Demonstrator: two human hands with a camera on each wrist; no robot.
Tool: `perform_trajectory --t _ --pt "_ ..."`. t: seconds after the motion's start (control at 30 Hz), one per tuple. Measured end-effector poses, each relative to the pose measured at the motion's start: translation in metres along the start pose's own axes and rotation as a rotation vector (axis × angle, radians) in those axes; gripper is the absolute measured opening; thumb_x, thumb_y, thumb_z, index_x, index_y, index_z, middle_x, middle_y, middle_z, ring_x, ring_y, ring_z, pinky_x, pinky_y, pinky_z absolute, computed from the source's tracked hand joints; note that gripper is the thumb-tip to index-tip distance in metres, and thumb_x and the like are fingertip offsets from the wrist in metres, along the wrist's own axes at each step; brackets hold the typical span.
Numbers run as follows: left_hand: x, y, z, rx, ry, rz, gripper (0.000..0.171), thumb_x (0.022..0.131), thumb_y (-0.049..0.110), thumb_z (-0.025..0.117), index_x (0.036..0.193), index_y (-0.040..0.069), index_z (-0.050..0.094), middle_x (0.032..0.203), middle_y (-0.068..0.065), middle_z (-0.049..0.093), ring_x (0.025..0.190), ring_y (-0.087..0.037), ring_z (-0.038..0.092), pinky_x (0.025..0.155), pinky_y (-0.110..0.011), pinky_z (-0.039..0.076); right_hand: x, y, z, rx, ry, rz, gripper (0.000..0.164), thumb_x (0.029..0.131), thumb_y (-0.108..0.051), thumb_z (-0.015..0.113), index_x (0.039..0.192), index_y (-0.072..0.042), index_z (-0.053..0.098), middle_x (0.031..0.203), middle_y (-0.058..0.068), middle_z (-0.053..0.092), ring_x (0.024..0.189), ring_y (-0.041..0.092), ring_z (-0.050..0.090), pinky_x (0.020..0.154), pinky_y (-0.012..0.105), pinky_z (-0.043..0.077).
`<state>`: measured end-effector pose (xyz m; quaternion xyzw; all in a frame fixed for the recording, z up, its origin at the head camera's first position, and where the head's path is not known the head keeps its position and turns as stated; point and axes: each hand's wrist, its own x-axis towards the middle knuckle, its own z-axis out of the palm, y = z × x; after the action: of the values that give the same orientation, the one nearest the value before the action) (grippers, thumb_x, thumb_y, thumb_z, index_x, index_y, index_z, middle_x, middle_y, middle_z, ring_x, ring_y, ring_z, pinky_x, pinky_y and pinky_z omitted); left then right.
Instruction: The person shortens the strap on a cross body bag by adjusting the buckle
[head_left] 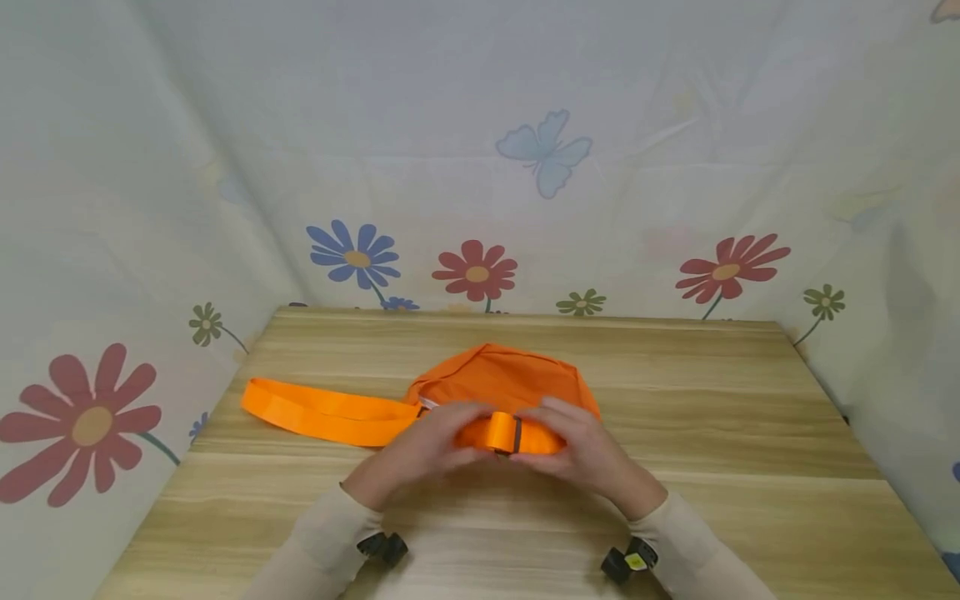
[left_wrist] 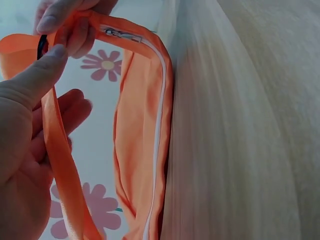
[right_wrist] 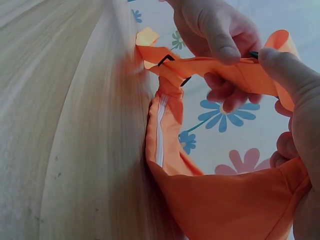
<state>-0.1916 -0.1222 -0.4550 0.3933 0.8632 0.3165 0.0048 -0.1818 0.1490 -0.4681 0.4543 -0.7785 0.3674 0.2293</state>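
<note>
An orange waist bag [head_left: 517, 379] rests on the table in front of me, its white zipper [left_wrist: 161, 100] running along one edge in the left wrist view. Above the bag's near side, my left hand [head_left: 423, 450] pinches the orange strap [right_wrist: 220, 66] between thumb and fingers. From the other side my right hand [head_left: 592, 450] pinches the same strap, close to a dark slider buckle [head_left: 517, 434] with a folded strap loop beside it. Fingers partly hide the buckle. Another black buckle [right_wrist: 166, 60] joins strap and bag at the left end.
A long strap loop [head_left: 322, 412] lies out to the left on the wooden table [head_left: 712, 400]. Behind and at both sides hangs a pale cloth [head_left: 420, 125] printed with flowers and a butterfly. A dark wrist camera [head_left: 617, 565] sits on each forearm.
</note>
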Motion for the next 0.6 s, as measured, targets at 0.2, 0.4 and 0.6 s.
perform_trajectory --t 0.2,0.4,0.6 --pt "-0.002 -0.005 -0.002 0.102 0.032 0.054 0.054 0.09 0.027 0.089 0.138 0.011 0.07 0.13 -0.004 0.077 0.116 -0.021 0.072 0.104 -0.041 0.061 -0.003 0.004 0.0 0.004 0.024 -0.017 0.044 0.087 -0.031 0.093 0.118 -0.006 0.075 0.09 -0.001 0.06 0.077 0.008 0.052 0.067 0.012 0.046" --pt "-0.007 -0.015 -0.007 0.151 0.089 0.127 0.054 0.088 0.024 0.091 0.136 0.011 0.072 0.131 -0.002 0.077 0.115 -0.022 0.073 0.101 -0.041 0.061 -0.004 0.007 -0.004 -0.008 0.037 -0.006 0.048 0.077 -0.021 0.1 0.116 -0.005 0.075 0.088 0.0 0.061 0.078 0.009 0.052 0.068 0.013 0.047" --pt "-0.019 -0.024 -0.017 0.136 0.081 0.083 0.055 0.088 0.023 0.091 0.138 0.009 0.072 0.136 -0.004 0.076 0.118 -0.025 0.073 0.102 -0.045 0.061 -0.007 0.01 -0.008 -0.016 0.034 -0.003 0.051 0.072 -0.018 0.102 0.114 -0.006 0.076 0.091 0.001 0.064 0.079 0.01 0.055 0.07 0.016 0.05"
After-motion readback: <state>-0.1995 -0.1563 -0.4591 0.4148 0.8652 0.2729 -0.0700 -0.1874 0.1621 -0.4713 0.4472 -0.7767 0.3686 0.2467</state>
